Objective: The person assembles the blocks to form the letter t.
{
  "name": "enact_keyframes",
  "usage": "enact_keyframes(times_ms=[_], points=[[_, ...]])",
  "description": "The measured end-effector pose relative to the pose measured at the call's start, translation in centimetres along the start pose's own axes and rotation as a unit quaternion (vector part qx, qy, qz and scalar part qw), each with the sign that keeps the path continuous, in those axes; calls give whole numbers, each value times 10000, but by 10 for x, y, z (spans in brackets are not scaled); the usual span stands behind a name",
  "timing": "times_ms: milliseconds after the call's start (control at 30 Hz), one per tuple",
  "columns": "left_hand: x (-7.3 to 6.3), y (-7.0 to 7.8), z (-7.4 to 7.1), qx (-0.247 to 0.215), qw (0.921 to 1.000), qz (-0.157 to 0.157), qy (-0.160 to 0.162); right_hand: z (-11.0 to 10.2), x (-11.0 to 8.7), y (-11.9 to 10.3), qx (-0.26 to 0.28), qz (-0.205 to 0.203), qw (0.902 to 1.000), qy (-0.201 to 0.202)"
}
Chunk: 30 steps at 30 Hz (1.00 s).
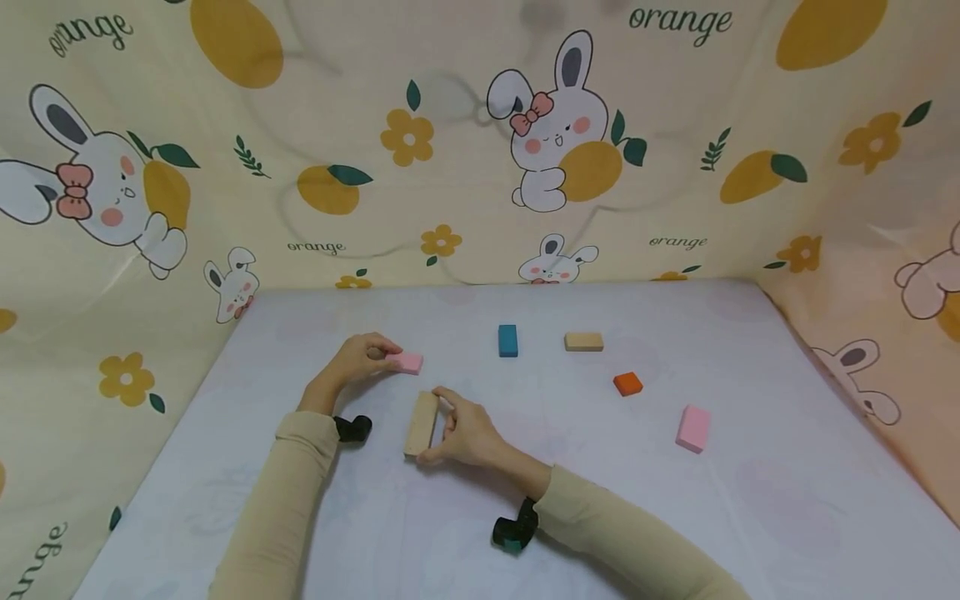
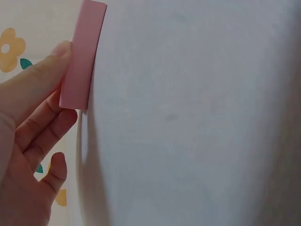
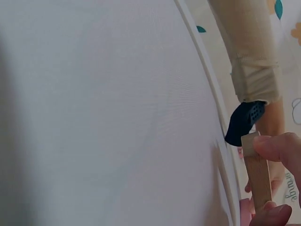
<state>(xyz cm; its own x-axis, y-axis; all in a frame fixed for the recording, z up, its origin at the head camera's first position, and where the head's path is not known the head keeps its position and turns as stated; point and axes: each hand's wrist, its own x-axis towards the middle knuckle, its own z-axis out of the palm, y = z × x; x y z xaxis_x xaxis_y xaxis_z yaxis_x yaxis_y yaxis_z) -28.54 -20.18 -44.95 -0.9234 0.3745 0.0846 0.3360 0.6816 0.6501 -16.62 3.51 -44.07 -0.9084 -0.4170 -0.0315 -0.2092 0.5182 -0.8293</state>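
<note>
My right hand (image 1: 467,429), spread wide, grips long wooden block (image 1: 422,425) by both ends. Beyond, my left hand (image 1: 358,358), narrowly parted, pinches pink block (image 1: 408,364). Both look light, stiff, sturdy; opposite flat faces suit holding. Past both hands, farther out: blue block (image 1: 507,341).

The head camera looks forward and down from farthest back, taking in the table (image 1: 600,483), left hand (image 1: 360,360), right hand (image 1: 472,433) and patterned cloth (image 1: 465,50) behind. The left wrist camera looks closely past its hand across the table, turned sideways; it shares the pink block (image 2: 83,56) with the head view. The right wrist camera, also close, faces past the wooden block (image 3: 258,174) toward the left sleeve (image 3: 256,75), both visible from the head.
</note>
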Motion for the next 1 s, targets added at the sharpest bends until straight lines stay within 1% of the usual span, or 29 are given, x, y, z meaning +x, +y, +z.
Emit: enact_keyframes(times_ms=[233,400,667,833,1000], points=[[0,0,0,214,9997,39,64,-10,-7,1,68,5,9999,-91],[2,3,-2,301,9995,23,-73,-16,-8,4,90,3,9999,-123],[5,8,-2,381,9989,-25,-262,-26,-12,9,100,34,9994,-328],[5,8,-2,294,9988,-228,-323,-31,-16,13,59,13,9992,-397],[5,8,-3,402,9978,-342,-400,-37,-20,16,70,100,9988,-466]])
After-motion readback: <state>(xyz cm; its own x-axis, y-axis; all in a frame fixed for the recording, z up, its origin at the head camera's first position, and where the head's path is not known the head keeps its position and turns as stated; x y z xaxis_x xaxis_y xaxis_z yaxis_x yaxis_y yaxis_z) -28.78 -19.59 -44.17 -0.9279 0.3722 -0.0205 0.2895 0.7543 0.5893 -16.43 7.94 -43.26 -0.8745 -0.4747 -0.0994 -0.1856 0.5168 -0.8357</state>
